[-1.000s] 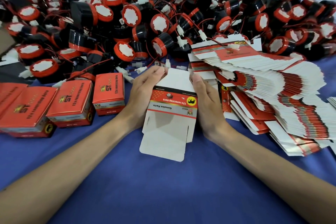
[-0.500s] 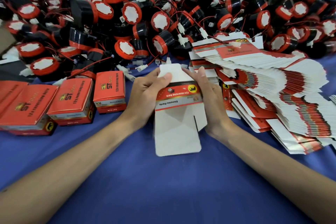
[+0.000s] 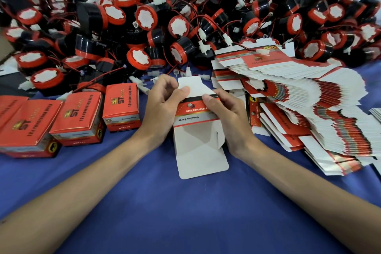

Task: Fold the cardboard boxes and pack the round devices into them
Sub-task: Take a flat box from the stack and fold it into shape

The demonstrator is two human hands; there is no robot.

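I see the half-folded carton [image 3: 198, 128] at the table's [image 3: 185, 212] centre, both hands clamped on its upper end, left hand [image 3: 162, 109] and right hand [image 3: 228, 117], fingers hiding part of the red band reading "Genuine Parts". Finished boxes [image 3: 121, 107] at left read "ST" and "12v reversing horn"; flat blanks [image 3: 309, 109] fan right, round devices [image 3: 144, 18] heaped behind, cut off at the top.

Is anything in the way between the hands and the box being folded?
No. The left hand and right hand already grip the half-folded box directly, over bare blue cloth. Nothing visible lies between them.
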